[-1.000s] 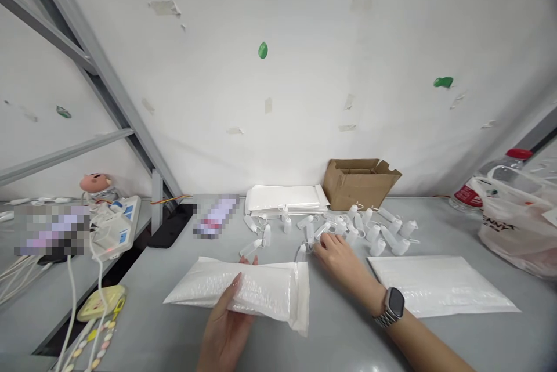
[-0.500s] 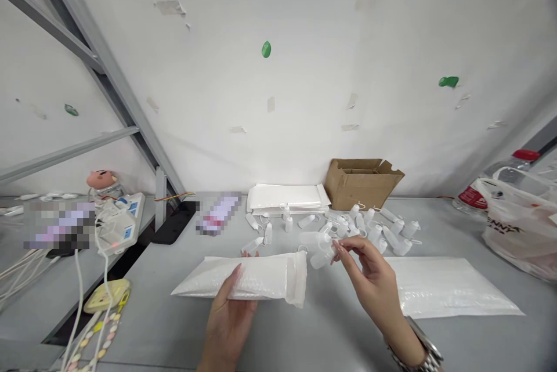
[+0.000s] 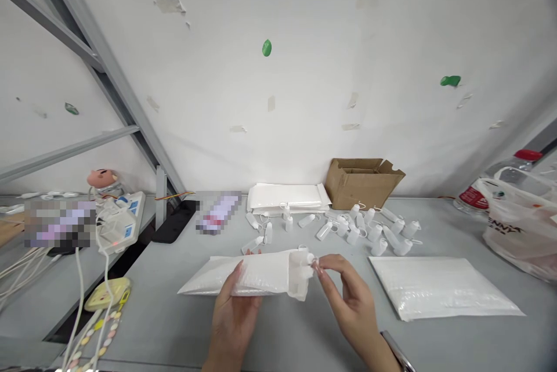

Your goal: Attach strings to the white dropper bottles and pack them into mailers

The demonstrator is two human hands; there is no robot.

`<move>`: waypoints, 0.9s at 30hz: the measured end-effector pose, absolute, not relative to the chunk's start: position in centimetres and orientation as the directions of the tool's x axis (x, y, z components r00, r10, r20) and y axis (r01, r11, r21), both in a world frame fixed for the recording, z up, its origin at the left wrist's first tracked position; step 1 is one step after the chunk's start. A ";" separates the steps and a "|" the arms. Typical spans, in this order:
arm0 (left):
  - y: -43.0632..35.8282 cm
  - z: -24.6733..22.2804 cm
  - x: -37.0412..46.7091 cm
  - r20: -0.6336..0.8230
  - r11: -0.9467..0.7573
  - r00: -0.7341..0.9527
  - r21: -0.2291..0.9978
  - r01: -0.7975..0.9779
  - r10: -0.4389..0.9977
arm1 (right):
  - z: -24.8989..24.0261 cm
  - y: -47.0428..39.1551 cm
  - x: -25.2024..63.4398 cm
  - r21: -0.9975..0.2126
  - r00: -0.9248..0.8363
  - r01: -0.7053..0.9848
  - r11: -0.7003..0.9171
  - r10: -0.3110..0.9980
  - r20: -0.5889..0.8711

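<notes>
The padded envelope (image 3: 265,272) is held above the front of the table (image 3: 282,340), lying nearly flat with its end flap toward the right hand (image 3: 354,305). The left hand (image 3: 235,317) grips it around its near edge, thumb on top and fingers underneath. Small clear bottles (image 3: 299,267) are pinched by their top ends between the right thumb and fingertips. What has just changed is their place: they have moved leftward from over the table to the envelope's end, so bottles and envelope now meet there. How far inside they sit, if at all, cannot be told. Behind the hands, loose bottles (image 3: 376,233) lie or stand scattered, most of them toward the right. Another padded envelope (image 3: 446,288) lies flat to the right of the right hand. Farther back, by the wall (image 3: 304,82), are a stack of white envelopes (image 3: 285,197) and, just beside it, an open cardboard box (image 3: 361,189). A plastic bag (image 3: 517,235) sits at the far right beside a red-capped bottle (image 3: 474,196).
</notes>
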State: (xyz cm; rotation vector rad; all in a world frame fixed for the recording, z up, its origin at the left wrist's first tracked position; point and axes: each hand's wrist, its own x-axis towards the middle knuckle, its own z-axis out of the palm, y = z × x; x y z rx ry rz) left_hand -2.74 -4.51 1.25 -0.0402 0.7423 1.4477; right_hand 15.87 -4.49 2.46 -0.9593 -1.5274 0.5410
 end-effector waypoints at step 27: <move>-4.8 1.8 -2.7 -0.524 0.176 -0.045 0.365 -0.914 0.851 | 3.4 -4.7 16.8 -0.531 -0.264 0.542 0.652 0.732 0.629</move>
